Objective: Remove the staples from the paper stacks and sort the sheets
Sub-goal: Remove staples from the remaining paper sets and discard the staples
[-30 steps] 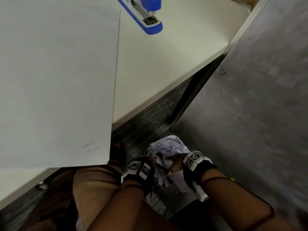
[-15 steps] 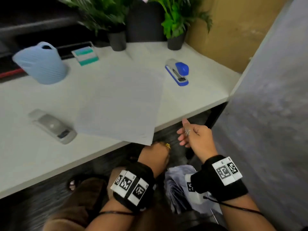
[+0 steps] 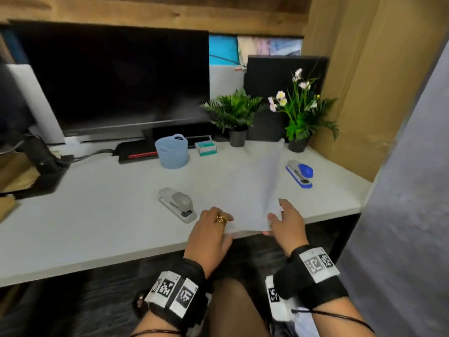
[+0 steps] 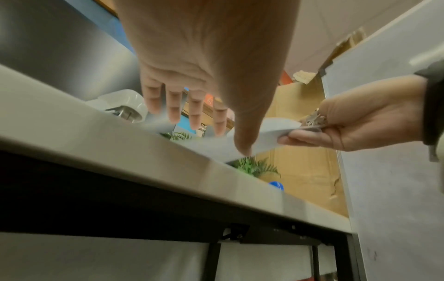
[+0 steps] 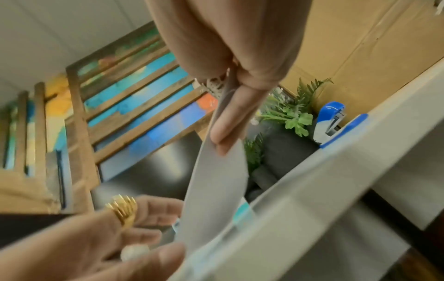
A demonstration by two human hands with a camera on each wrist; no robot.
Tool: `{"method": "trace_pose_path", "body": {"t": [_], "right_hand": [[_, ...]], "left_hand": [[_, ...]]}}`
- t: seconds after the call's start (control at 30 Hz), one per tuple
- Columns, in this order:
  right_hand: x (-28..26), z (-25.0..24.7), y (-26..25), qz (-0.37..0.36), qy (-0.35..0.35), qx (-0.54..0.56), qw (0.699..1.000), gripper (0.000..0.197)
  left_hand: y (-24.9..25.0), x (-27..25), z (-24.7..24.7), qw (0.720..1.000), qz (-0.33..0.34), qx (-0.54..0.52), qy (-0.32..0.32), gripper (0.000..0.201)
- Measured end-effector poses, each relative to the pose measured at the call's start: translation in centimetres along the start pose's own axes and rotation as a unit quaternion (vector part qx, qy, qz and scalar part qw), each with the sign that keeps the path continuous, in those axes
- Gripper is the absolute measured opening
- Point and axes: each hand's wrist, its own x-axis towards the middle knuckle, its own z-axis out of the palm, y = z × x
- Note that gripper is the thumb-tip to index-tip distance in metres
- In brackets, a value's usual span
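Head: hands up from under the counter (image 3: 102, 222) since a second ago, now sorting; right hand (image 3: 286, 222) pinching sheet (image 3: 264, 190) upright, left hand (image 3: 213, 229) flat, fingers straight, on paper.
Left wrist: glinting clump, possibly staples (image 4: 312, 119), in right palm.
Right wrist: blurred; sheet edge hidden.

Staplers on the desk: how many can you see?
2. A grey stapler lies left of the paper stack; a blue stapler lies right of it. Others may be hidden.
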Motion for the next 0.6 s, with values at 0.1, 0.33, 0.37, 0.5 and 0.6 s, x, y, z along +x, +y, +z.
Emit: {"method": "trace_pose_path", "body": {"t": [0.1,0.33,0.37,0.5,0.6], "right_hand": [[-0.1,-0.9,-1.8,-0.067,0.037,0.034,0.996,0.038],[-1.4,1.5,-5.7,-0.13,0.02,0.208,0.969,0.03],[-1.8,2.7,-6.0,-0.132,0.0,0.212,0.968,0.03],[-3.2,7.9,-7.3,-0.149,-0.126,0.169,0.966,0.035],[-3.2,10.7,-9.2,-0.165,-0.237,0.108,0.951,0.037]], "left_hand": [[-0.1,0.5,-0.3,0.997,-0.058,0.052,0.001,0.05],[2.2,2.3,-4.7,0.869,-0.193,-0.412,0.196,0.075],[1.9,2.5,-5.2,0.852,-0.194,-0.451,0.183,0.076],[-1.4,2.2,-7.7,0.804,-0.231,-0.493,0.239,0.05],[-5.3,1.2,-10.2,0.781,-0.273,-0.455,0.328,0.041]]}}
